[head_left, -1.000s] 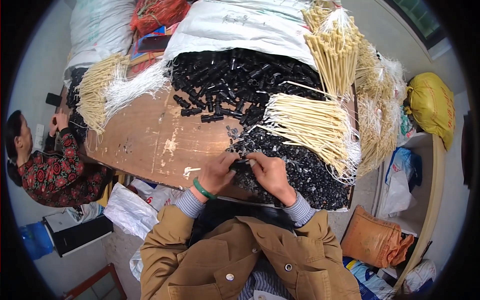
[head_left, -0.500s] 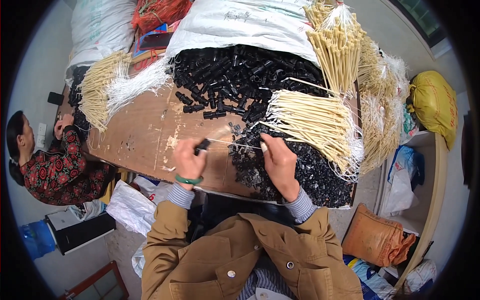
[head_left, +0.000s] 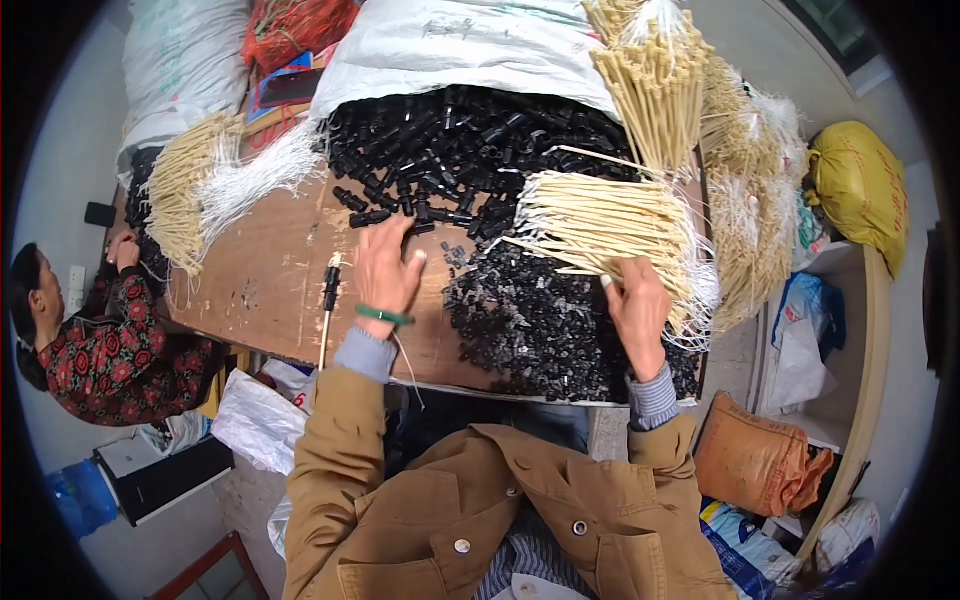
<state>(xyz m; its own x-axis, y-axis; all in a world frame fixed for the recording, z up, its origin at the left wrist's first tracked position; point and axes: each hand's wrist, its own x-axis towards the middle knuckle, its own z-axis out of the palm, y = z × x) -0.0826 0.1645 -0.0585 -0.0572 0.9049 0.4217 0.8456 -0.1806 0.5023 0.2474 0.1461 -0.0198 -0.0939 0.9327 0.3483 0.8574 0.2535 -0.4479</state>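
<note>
Left hand (head_left: 385, 268) moved forward, ribbed black tubes (head_left: 450, 150)

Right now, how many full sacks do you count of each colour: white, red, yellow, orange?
White sacks: 2
Red sack: 1
Yellow sack: 1
Orange sack: 1
Total: 5

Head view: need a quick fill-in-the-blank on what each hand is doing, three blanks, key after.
1. The left hand reaches toward the pile of black ____ tubes on the wooden table.
2. The right hand touches the bundle of cream-coloured ____.
3. The left wrist wears a ____ band.

Missing words: plastic; sticks; green
</note>
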